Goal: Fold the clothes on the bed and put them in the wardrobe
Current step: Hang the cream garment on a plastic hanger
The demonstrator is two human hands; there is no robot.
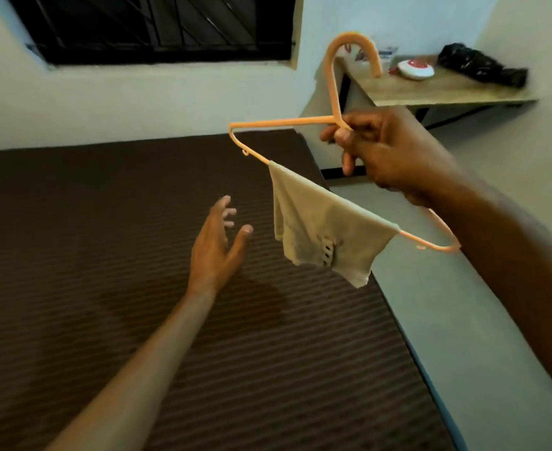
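Gripping the neck of a pale orange plastic hanger (330, 122), the right hand (388, 157) holds it tilted in the air above the far right corner of the bed, fingers curled round the stem just below the hook. The left hand (217, 245) is released, fingers spread and holding nothing, hovering over the brown ribbed bed cover (105, 255) just left of the hanging cloth. A small cream-coloured garment (320, 229) drapes over the hanger's lower bar, its loose end dangling free of the bed. Doing this step well probably means the free left hand pinching the cloth near the bar and sliding it off sideways while the right keeps the hanger level, then laying it flat on the cover to fold. Further right, a wooden shelf (430, 89) carries a black plastic bag (482, 68) and a white-and-red round object (416, 70).
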